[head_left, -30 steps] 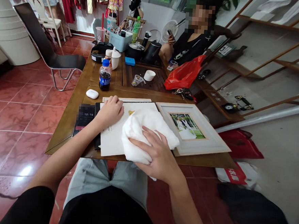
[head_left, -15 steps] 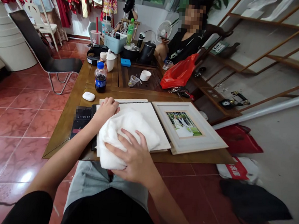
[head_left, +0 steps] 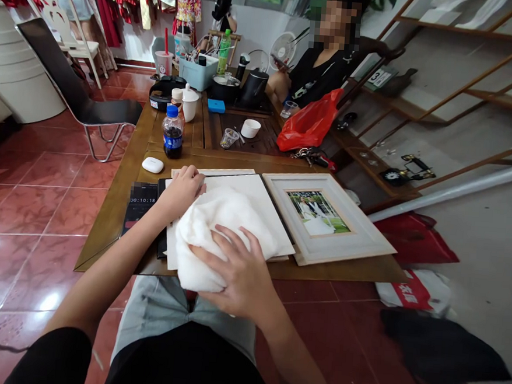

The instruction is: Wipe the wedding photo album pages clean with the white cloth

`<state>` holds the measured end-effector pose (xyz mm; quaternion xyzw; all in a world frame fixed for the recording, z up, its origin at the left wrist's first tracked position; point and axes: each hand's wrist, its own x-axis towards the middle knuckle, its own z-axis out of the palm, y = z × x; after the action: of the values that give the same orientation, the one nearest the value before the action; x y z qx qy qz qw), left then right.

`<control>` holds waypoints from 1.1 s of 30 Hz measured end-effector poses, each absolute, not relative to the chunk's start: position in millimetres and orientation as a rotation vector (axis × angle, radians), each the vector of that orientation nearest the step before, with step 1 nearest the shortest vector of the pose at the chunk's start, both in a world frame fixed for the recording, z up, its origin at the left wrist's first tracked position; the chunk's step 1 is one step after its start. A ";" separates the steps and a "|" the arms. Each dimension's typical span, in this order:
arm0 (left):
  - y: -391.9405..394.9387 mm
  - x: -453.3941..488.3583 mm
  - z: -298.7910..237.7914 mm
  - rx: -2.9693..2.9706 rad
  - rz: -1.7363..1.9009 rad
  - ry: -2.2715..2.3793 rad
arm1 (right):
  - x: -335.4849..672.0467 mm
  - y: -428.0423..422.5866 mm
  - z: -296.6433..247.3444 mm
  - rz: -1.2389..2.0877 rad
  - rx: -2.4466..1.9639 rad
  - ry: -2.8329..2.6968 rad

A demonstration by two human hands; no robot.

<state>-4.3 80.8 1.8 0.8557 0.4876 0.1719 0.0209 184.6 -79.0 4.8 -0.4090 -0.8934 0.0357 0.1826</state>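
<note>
A bunched white cloth lies on a flat white board at the near side of the wooden table. My right hand is pressed over the cloth, fingers spread and bent into it, gripping it. At the board's far left corner, my left hand holds the board down with its fingers bent. Under the board, dark and pale edges of another flat thing show; most of it is hidden. Just right of the board lies a white picture frame with a photo of a couple.
Left of the board are a phone with a running timer and a white earbud case. Farther back stand a cola bottle, a white bowl and a red plastic bag. Another person sits behind, holding a phone.
My right hand and the cloth have shifted slightly to the right over the board. My left hand stays at the board's corner. The view has turned a little.
</note>
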 end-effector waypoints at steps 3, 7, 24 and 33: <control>75.7 -3.1 5.6 2.647 0.562 1.504 | 200.4 -81.2 5.1 0.086 -1.164 -2.487; 75.6 -0.7 6.2 2.621 0.562 1.522 | 225.3 -84.7 1.5 0.046 -1.177 -2.438; 76.3 -1.9 5.3 2.648 0.552 1.509 | 244.6 -37.8 2.0 -0.067 -1.645 -2.253; 75.3 0.4 7.4 2.643 0.506 1.539 | 232.2 18.6 9.6 0.032 -1.669 -2.220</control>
<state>0.4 75.3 7.4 0.8524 0.4963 0.1631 0.0210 232.2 18.6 9.6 -0.5908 -0.7861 0.0113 0.1811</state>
